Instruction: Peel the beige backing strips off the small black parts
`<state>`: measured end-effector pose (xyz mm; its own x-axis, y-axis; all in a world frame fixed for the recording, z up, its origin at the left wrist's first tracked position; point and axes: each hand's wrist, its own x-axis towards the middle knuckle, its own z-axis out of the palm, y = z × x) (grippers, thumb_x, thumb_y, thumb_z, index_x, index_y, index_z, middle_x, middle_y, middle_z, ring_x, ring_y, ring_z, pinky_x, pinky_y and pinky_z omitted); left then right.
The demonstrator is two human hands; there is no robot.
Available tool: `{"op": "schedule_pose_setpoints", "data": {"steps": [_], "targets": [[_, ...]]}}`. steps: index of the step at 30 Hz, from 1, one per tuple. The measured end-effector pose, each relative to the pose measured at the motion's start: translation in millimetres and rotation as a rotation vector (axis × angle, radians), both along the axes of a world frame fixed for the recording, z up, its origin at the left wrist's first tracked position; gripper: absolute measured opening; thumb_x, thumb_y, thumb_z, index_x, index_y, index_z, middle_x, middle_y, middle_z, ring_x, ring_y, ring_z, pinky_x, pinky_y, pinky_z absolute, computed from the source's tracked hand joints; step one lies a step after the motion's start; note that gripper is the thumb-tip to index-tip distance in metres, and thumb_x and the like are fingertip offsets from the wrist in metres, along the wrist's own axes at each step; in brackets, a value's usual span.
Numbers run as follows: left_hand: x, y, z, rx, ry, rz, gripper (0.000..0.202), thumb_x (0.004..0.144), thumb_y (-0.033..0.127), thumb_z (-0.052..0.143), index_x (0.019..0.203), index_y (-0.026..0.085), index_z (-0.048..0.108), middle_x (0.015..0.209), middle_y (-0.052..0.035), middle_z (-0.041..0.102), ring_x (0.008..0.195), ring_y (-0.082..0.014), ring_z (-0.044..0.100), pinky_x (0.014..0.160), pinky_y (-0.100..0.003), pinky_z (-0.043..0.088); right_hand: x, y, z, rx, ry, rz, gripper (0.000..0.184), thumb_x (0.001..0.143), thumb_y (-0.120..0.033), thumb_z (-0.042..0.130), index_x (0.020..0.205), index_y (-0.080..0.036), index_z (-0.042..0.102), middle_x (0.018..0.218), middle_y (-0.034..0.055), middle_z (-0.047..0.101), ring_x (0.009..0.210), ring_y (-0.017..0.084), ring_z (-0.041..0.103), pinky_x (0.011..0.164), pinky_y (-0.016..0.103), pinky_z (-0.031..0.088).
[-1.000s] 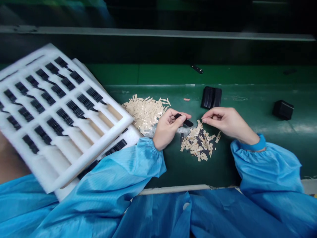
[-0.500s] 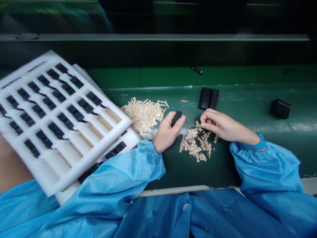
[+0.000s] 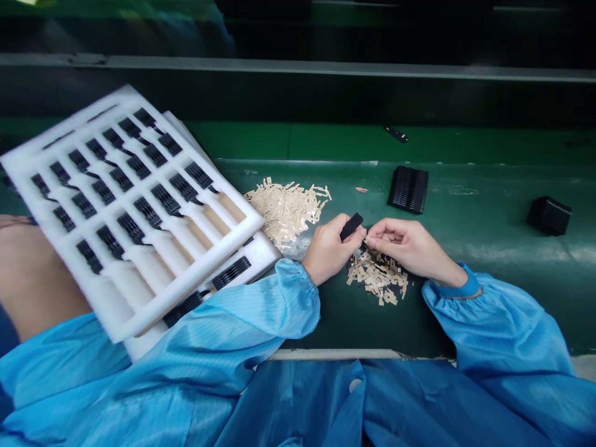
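Note:
My left hand is closed around a small black block-like piece, whose upper end sticks out between thumb and fingers. Close beside it, my right hand pinches a tiny pale flat strip at the left thumb tip. Whether the strip touches the black piece is hidden by the fingers. Below both hands lies a small heap of cream and black flat strips. A larger pile of cream strips spreads out behind my left hand.
Stacked white foam trays with rows of black parts stand at the left, over my left forearm. On the green work surface lie a ribbed black block, another black block and a thin black strip.
My right hand has come up from the small heap to meet my left hand, a pale strip between its fingertips. The whole view has shifted slightly, with things appearing further right.

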<state>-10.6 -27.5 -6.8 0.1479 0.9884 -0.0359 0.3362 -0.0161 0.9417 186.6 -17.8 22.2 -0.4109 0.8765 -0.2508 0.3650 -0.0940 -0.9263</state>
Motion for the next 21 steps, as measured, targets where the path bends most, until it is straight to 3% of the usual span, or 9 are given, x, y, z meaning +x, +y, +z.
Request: {"op": "schedule_pose_setpoints", "data": {"steps": [3,8,15,18,21], "targets": [[0.5,-2.0,-1.0,0.035,0.023,-0.008,0.015,0.09,0.034,0.064,0.086,0.02,0.06,0.075,0.0015,0.063,0.067,-0.0127,0.057,0.061,-0.024,0.037,-2.3,-1.8,1.0,-0.001,0.012,-0.059,0.024,0.086,-0.042,0.072,0.087,-0.018,0.071,0.073,0.002,0.066,0.061,0.011,0.053,0.054,0.025,0.041],[-0.1,-6.0,2.6,0.164,0.128,-0.082,0.022,0.093,0.031,0.06,0.075,0.02,0.053,0.061,0.0048,0.046,0.057,-0.0101,0.045,0.057,-0.024,0.031,-3.7,-3.2,-1.3,0.051,-0.075,-0.152,0.017,0.082,-0.033,0.072,0.084,-0.017,0.073,0.071,0.0032,0.069,0.057,0.011,0.054,0.053,0.025,0.041],[0.0,-8.6,4.2,0.326,0.259,-0.123,0.024,0.085,0.015,0.057,0.065,0.02,0.044,0.059,0.0056,0.04,0.055,-0.0091,0.038,0.055,-0.025,0.028,-6.8,-8.4,-3.0,0.143,-0.233,-0.156,0.022,0.084,-0.038,0.068,0.083,-0.017,0.074,0.065,0.0022,0.067,0.05,0.01,0.049,0.047,0.024,0.036],[-1.1,-6.7,2.0,0.31,0.248,-0.112,0.023,0.083,0.015,0.058,0.064,0.02,0.044,0.058,0.0061,0.04,0.053,-0.0088,0.038,0.054,-0.025,0.028,-5.1,-6.1,-1.6,0.106,-0.213,-0.14,0.02,0.082,-0.036,0.069,0.082,-0.017,0.073,0.063,0.0017,0.065,0.05,0.01,0.049,0.048,0.024,0.036],[-5.7,-1.4,1.7,0.215,0.214,-0.004,0.021,0.085,0.021,0.059,0.067,0.02,0.049,0.056,0.0059,0.044,0.053,-0.009,0.043,0.053,-0.024,0.03,-0.5,0.7,2.4,0.034,-0.136,-0.17,0.01,0.076,-0.026,0.069,0.079,-0.017,0.07,0.067,0.0023,0.067,0.054,0.011,0.054,0.05,0.024,0.04]]}}
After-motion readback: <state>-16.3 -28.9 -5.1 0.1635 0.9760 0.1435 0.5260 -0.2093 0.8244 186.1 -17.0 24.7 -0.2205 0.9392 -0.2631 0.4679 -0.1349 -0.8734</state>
